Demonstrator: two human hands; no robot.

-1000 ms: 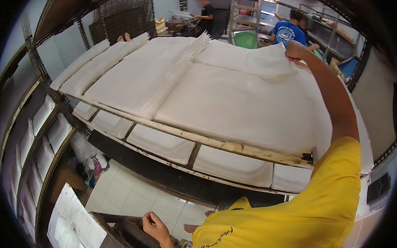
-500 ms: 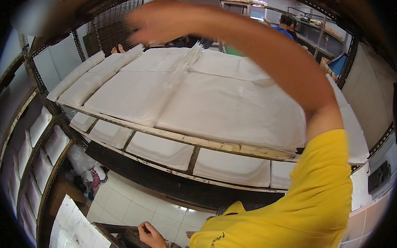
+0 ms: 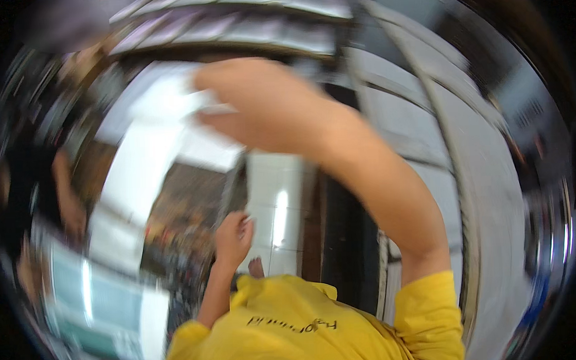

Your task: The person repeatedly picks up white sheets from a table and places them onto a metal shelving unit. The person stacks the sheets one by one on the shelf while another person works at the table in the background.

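The whole view is smeared by motion. My right hand (image 3: 253, 102) is raised across the upper middle, with its fingers curled over blurred white sheets (image 3: 165, 108); I cannot tell whether it grips one. A white sheet corner (image 3: 214, 154) shows just under that hand. My left hand (image 3: 233, 236) is low in the middle, fingers loosely apart, next to a dark edge (image 3: 228, 182), with nothing visible in it. My yellow shirt (image 3: 306, 325) fills the bottom.
A long white band of stacked sheets (image 3: 129, 185) runs down the left. Pale tiled floor (image 3: 279, 212) lies behind my left hand. Grey curved shelves or rails (image 3: 465, 174) sweep down the right. A blurred person (image 3: 67, 200) stands at the far left.
The view has swung sharply left and downward and become blurred. My right arm swept from the far right of the sheet table across to the upper middle. My left hand stays low.
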